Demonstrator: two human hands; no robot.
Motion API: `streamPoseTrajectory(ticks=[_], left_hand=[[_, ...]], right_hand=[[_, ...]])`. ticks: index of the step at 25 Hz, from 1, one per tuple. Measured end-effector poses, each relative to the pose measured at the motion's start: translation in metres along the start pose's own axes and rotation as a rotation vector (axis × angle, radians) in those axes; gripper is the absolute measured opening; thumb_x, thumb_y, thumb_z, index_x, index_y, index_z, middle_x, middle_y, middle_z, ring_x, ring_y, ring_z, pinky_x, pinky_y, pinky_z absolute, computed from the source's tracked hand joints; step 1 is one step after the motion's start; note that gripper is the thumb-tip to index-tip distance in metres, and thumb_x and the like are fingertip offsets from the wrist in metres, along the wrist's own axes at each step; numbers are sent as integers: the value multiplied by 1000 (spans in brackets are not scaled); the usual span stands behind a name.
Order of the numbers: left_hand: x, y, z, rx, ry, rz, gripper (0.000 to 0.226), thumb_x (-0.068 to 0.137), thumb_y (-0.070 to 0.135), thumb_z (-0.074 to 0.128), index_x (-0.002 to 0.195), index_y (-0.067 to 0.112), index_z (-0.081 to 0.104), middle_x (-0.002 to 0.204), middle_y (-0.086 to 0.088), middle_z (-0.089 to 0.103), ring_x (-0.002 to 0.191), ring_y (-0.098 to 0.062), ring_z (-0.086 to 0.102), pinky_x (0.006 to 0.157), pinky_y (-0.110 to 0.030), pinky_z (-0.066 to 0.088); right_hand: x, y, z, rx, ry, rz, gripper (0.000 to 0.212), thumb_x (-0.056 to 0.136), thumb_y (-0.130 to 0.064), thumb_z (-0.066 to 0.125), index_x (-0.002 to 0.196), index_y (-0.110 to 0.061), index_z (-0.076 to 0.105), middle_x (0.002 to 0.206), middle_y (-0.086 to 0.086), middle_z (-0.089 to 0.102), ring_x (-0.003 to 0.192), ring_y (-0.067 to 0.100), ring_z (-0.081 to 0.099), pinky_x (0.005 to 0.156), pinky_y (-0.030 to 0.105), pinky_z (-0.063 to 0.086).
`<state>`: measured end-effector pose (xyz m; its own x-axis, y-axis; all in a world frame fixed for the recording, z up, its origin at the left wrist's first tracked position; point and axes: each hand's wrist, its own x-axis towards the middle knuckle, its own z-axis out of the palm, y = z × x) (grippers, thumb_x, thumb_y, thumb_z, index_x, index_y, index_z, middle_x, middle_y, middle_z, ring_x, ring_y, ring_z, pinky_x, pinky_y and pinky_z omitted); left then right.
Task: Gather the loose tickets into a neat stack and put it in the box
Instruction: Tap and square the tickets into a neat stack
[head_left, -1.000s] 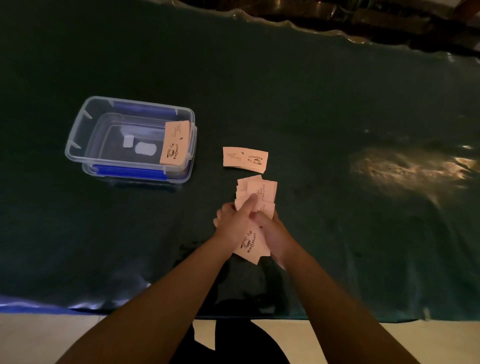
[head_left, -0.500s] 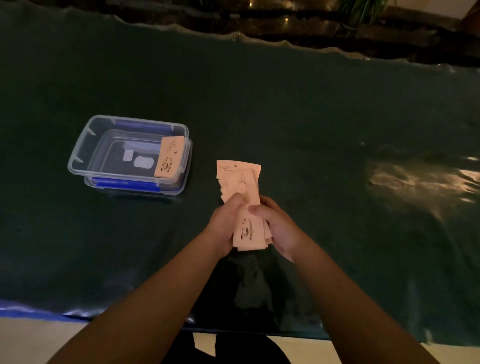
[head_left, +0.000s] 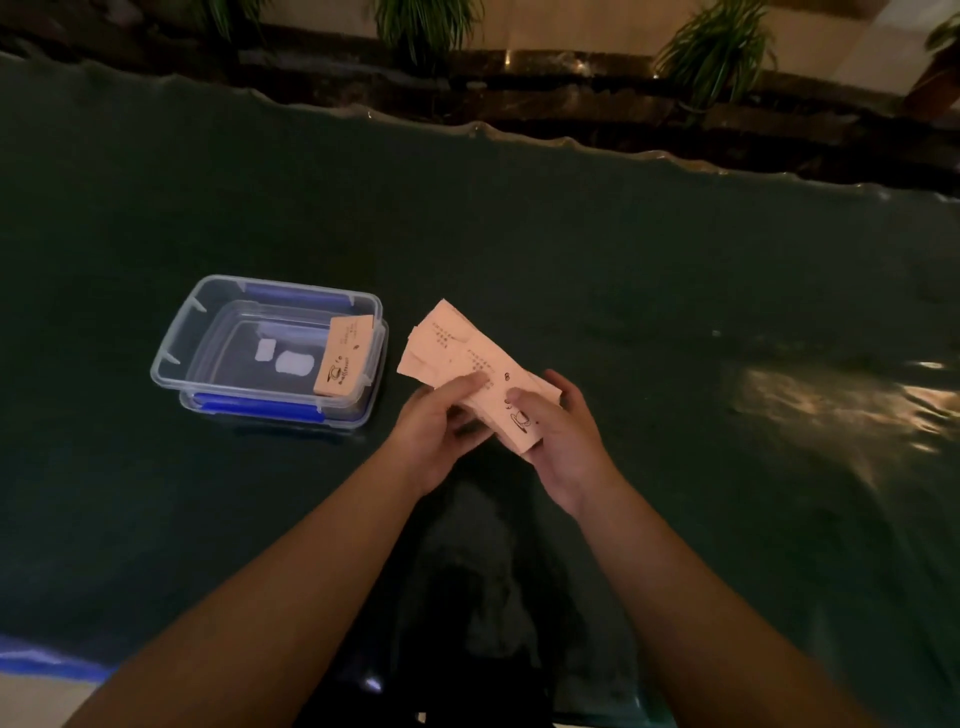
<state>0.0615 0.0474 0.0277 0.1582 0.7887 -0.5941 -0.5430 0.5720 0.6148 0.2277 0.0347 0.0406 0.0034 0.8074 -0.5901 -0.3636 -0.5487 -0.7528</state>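
While both hands' fingers clamp one uneven ticket bundle | one box | one ticket inside

One clear box; one ticket inside; one fanned ticket bunch, count unclear; two hands.

Both forearms are bare to the frame's edge — left hand and right hand ungloved.

Print on the tickets is too small to read; both hands' fingers hide their near ends.
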Motion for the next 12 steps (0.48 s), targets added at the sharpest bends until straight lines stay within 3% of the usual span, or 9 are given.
streamPoseTrajectory(ticks=[2, 8, 12], left_hand=[[8, 21, -7, 88, -49, -2, 57, 82, 18, 82, 134, 23, 59, 121, -8, 79, 109, -27, 77, 91, -52, 62], [38, 68, -26, 166, -31, -88, 37, 90, 32, 77, 123, 21, 67, 109, -6, 82, 109, -28, 76, 97, -51, 60], [52, 80, -46, 347, -94, -171, 41, 89, 27, 79, 128, 21, 66, 114, -5, 81, 107, -25, 78, 96, -47, 60]], right_hand=[[8, -14, 4, -35, -11, -4, 60, 87, -8, 82, 137, -26, 54, 128, 9, 76, 115, 30, 74, 100, 54, 61], [27, -26, 26, -90, 36, 68, 40, 91, -11, 77, 128, -20, 63, 118, 7, 82, 112, 28, 74, 74, 39, 62], [42, -33, 24, -144, 87, 85, 46, 89, -7, 79, 129, -19, 60, 125, 11, 78, 118, 32, 70, 78, 42, 59]])
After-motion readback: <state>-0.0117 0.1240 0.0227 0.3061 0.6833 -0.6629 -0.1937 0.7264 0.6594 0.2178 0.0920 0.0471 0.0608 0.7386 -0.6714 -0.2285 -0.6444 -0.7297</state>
